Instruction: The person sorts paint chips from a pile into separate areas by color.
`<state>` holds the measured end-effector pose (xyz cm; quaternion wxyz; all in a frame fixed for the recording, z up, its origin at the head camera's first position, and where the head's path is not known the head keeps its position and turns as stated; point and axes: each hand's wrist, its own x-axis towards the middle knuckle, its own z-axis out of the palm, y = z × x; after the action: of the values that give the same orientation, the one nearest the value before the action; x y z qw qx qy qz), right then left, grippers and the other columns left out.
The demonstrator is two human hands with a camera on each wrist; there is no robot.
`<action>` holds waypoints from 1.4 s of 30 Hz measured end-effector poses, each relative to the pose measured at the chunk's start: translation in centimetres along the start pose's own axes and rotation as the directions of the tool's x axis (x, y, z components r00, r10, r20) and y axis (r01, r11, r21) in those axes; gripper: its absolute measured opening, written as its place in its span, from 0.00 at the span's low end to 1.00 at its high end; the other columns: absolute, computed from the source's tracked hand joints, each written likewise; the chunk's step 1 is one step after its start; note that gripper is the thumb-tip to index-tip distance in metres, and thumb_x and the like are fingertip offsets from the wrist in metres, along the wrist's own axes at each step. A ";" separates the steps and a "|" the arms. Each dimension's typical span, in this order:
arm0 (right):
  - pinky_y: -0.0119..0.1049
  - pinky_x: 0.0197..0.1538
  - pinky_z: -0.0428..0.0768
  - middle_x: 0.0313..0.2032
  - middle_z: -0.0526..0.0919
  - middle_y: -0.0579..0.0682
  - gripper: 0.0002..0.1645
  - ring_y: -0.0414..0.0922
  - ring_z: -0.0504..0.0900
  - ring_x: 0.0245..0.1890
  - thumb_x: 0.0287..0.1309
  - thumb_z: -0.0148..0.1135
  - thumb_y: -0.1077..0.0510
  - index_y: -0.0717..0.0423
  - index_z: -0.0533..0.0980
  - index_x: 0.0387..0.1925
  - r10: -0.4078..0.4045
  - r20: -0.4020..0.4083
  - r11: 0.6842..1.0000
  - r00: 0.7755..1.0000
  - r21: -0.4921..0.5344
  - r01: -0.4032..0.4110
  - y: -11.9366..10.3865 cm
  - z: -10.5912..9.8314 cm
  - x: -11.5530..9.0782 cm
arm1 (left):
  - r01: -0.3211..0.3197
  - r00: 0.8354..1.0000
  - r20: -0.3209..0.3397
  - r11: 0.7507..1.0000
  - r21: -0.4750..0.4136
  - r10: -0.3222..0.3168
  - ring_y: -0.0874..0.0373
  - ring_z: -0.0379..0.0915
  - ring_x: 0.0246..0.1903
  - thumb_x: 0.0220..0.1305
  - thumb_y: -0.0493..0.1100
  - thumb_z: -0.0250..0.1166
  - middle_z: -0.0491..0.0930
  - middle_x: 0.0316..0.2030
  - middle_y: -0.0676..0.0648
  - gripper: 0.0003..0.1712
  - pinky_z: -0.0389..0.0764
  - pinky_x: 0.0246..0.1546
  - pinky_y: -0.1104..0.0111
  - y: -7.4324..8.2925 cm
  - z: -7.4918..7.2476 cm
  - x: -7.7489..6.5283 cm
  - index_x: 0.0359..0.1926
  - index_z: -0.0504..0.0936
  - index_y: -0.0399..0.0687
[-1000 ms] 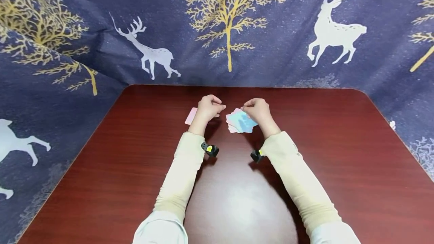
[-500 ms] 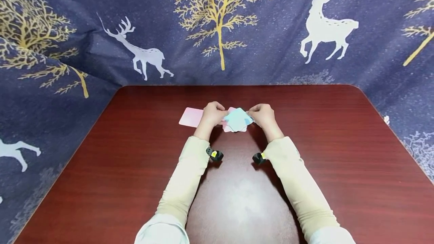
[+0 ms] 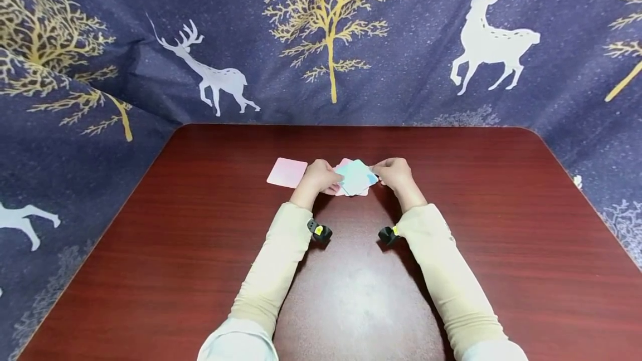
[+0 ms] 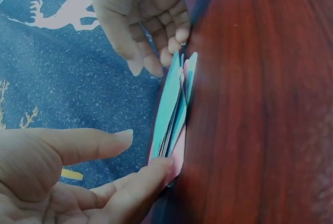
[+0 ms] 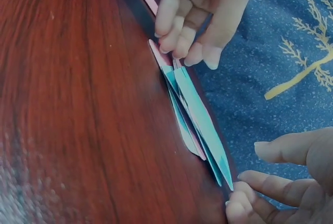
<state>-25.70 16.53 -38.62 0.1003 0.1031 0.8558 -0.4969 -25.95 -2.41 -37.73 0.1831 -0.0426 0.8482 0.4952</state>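
A loosely fanned pile of thin cards [image 3: 358, 177], light blue on top with pink ones beneath, lies on the table. My left hand [image 3: 319, 176] is at the pile's left side. In the left wrist view its fingertips touch the near end of the cards [image 4: 169, 104], with the thumb held apart. At the right corner is my right hand [image 3: 394, 173]. The right wrist view has its fingertips right by the tip of the blue card [image 5: 200, 112], thumb spread away. Left of the left hand, a pink card [image 3: 287, 172] lies flat by itself.
The brown wooden table [image 3: 175, 238] ends at a back edge a short way behind the cards. A dark blue cloth [image 3: 401, 71] with white deer and yellow trees hangs behind it. A small black camera [image 3: 321, 233] sits on the left wrist.
My left hand has come in to the pile's left side, uncovering more of the lone pink card. The top blue card now lies turned corner-up, and the right hand has shifted slightly rightward.
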 end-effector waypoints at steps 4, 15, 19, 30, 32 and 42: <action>0.26 0.34 0.78 0.43 0.77 0.56 0.20 0.40 0.74 0.30 0.62 0.57 0.56 0.67 0.78 0.49 0.003 0.014 1.000 1.000 0.028 -0.004 0.0 0.0 0.1 | 0.019 1.000 0.001 1.000 -0.023 -0.019 0.59 0.77 0.19 0.60 0.34 0.64 0.79 0.24 0.40 0.09 0.82 0.25 0.72 -0.1 0.1 0.1 0.36 0.73 0.32; 0.26 0.35 0.80 0.50 0.77 0.61 0.18 0.42 0.77 0.34 0.62 0.56 0.61 0.68 0.77 0.50 -0.010 0.027 0.999 1.000 0.038 0.009 -0.3 0.3 -0.2 | 0.036 0.999 0.030 0.996 -0.079 -0.034 0.60 0.75 0.18 0.60 0.31 0.62 0.76 0.25 0.41 0.08 0.81 0.23 0.74 -0.2 0.0 0.2 0.31 0.70 0.37; 0.24 0.33 0.79 0.49 0.78 0.63 0.17 0.40 0.78 0.31 0.60 0.57 0.64 0.69 0.77 0.50 -0.021 0.022 0.999 1.000 0.044 0.020 -0.3 0.4 -0.1 | 0.029 0.999 0.042 0.994 -0.108 -0.025 0.60 0.76 0.18 0.59 0.30 0.63 0.77 0.30 0.38 0.09 0.81 0.23 0.74 -0.4 -0.1 0.3 0.36 0.69 0.36; 0.22 0.26 0.79 0.31 0.76 0.52 0.18 0.33 0.74 0.18 0.59 0.56 0.69 0.73 0.74 0.51 0.025 0.056 0.981 0.998 0.188 -0.035 -0.2 0.4 0.1 | 0.031 0.996 0.091 0.982 -0.184 -0.015 0.60 0.76 0.20 0.58 0.28 0.60 0.75 0.35 0.36 0.13 0.82 0.25 0.73 -0.7 -0.5 0.3 0.43 0.69 0.30; 0.22 0.26 0.79 0.32 0.76 0.52 0.18 0.33 0.74 0.18 0.60 0.56 0.68 0.72 0.74 0.51 0.036 0.065 0.980 0.997 0.195 -0.048 -0.2 0.4 0.1 | 0.033 0.995 0.101 0.981 -0.191 -0.014 0.60 0.76 0.20 0.58 0.27 0.60 0.75 0.36 0.37 0.13 0.82 0.25 0.74 -0.7 -0.7 0.2 0.44 0.69 0.30; 0.21 0.27 0.77 0.35 0.74 0.53 0.20 0.33 0.72 0.18 0.61 0.53 0.68 0.70 0.72 0.55 0.058 0.098 0.960 0.994 0.268 -0.082 -0.9 0.1 -0.3 | 0.008 0.995 0.094 0.972 -0.236 0.015 0.59 0.76 0.20 0.57 0.26 0.59 0.73 0.33 0.40 0.08 0.83 0.27 0.73 -0.6 -0.9 0.1 0.38 0.69 0.31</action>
<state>-25.68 15.97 -37.86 0.1407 0.1239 0.7700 -0.6099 -26.12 -3.53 -37.86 0.2161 -0.0391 0.7738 0.5942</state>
